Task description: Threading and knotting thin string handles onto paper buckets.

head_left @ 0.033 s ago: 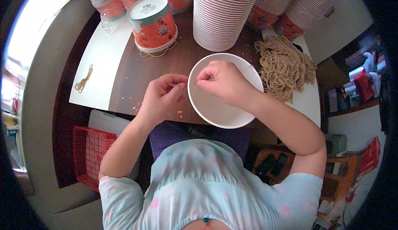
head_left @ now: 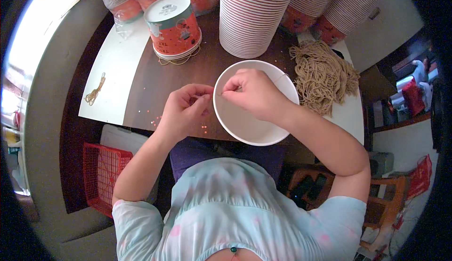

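A white paper bucket (head_left: pixel 254 124) is in front of me at the table's near edge, its open mouth toward me. Inside its left rim, my right hand (head_left: pixel 252 91) has thumb and forefinger pinched on a thin cord. Just outside the same rim is my left hand (head_left: pixel 186 108), its fingers closed in a pinch; what lies between them is too small to make out. A short piece of tan cord (head_left: pixel 281 76) shows at the bucket's right rim. To the right lies a large loose heap of tan cords (head_left: pixel 325 75).
A tall stack of nested buckets (head_left: pixel 249 21) stands behind, with bagged stacks beyond. Left of it sits an upside-down orange bucket (head_left: pixel 175 32) with cords under its rim. A small cord bundle (head_left: pixel 95 90) lies far left. Below the table is a red basket (head_left: pixel 103 171).
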A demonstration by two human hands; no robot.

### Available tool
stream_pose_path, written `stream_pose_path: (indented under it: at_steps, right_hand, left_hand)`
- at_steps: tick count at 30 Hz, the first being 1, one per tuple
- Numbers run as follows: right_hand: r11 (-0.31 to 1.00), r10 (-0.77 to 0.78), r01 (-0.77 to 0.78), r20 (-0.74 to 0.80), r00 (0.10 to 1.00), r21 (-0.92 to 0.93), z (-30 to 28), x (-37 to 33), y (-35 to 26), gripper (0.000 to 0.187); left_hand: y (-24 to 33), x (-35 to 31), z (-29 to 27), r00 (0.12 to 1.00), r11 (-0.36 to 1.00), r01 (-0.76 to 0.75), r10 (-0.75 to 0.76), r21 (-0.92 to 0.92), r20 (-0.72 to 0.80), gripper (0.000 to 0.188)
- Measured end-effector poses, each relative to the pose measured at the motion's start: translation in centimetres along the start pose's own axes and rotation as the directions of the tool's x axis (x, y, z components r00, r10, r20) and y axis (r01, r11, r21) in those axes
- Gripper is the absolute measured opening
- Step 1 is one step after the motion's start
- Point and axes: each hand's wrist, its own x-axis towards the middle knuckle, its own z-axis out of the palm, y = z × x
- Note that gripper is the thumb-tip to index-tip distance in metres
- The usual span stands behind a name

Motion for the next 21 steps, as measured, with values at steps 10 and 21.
stream_pose_path:
  at_steps: [10,21]
  right_hand:
    - [0.998,-0.042,0.041,-0.022,0.999,-0.056,0.6,0.5,0.3,0.012]
    - [0.989,0.022,0.013,0.229,0.973,-0.149,-2.5,-1.2,-2.5,0.046]
  left_hand:
    - [-0.1,-0.3,0.3,0.998,0.990,-0.063,0.063,0.128,0.002,0.018]
    - [2.2,-1.3,0.6,0.896,0.615,-0.384,0.428,0.689,0.118,0.006]
